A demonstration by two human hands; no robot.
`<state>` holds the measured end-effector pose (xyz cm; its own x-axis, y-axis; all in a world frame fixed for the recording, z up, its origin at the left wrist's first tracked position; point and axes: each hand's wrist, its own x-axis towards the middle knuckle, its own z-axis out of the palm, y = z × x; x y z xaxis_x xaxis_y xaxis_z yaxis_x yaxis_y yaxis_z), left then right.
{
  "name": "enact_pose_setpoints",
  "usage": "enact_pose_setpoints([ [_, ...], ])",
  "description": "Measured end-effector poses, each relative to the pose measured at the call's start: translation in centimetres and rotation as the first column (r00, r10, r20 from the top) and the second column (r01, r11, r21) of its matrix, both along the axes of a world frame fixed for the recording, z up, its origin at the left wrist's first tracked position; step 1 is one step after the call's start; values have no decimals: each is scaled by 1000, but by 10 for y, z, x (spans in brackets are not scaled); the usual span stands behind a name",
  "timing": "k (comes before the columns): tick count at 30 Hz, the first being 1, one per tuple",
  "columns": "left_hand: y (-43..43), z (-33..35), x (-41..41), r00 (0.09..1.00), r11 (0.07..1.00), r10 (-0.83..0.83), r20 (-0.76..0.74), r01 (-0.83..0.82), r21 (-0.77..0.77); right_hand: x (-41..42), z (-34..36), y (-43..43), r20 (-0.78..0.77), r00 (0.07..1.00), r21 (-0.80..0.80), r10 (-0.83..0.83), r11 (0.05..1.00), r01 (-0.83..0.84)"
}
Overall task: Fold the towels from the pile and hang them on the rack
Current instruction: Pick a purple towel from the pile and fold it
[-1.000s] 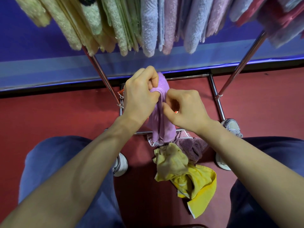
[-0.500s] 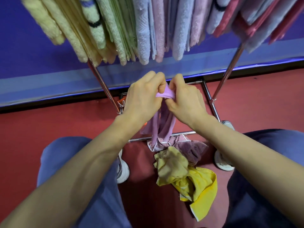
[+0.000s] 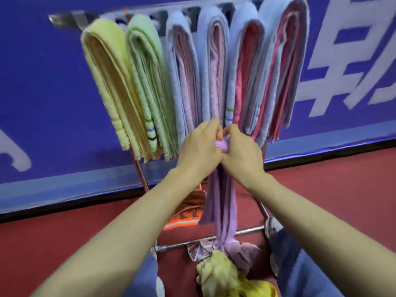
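A lilac towel [image 3: 221, 202] hangs in a long bunched strip from both my hands, its lower end still touching the pile [image 3: 222, 266] on the floor. My left hand [image 3: 199, 151] and my right hand [image 3: 242, 155] sit side by side, knuckles touching, each gripping the towel's top edge in front of the rack. The metal rack [image 3: 66, 18] carries several folded towels over its top bar: yellow [image 3: 107, 82], green [image 3: 147, 82], blue-and-pink ones [image 3: 246, 71]. The pile holds a yellow cloth and a mauve one.
A blue banner wall [image 3: 42, 103] with white lettering stands behind the rack. The rack's lower crossbar [image 3: 214, 237] runs across the red floor, with an orange cloth [image 3: 188, 211] behind it. My blue-trousered knees and a white shoe [image 3: 270, 228] flank the pile.
My view tilted upward, bringing the rack's top bar into sight. Both hands rose with the lilac towel, drawing it out of the pile into a longer hanging strip.
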<state>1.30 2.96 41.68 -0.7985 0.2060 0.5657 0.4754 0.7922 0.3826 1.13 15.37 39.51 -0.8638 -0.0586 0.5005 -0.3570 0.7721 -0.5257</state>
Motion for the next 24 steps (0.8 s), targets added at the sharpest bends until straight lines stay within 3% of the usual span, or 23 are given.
enact_pose_setpoints([
  [3,10,41,2,993,994,105,-61,-102,41,-2,51,13,-188,981,-101,44,993,-64],
  [6,21,76,0,988,988,151,-44,-149,49,-3,87,23,-264,959,-78,105,988,-130],
  [9,31,105,-11,990,989,127,-63,-122,77,-10,109,35,-275,960,-66,59,995,-80],
  [13,48,140,-27,991,992,82,-105,-72,101,-31,129,42,-86,995,84,-45,995,52],
  [15,52,151,-37,992,995,83,-93,-77,67,-43,139,47,-52,997,67,-61,996,64],
  [20,53,183,-65,987,979,151,-62,-158,-132,-76,185,66,-207,974,72,-91,991,108],
  [24,67,218,-81,947,948,269,-178,-293,-125,-97,226,78,-330,936,85,-126,983,162],
])
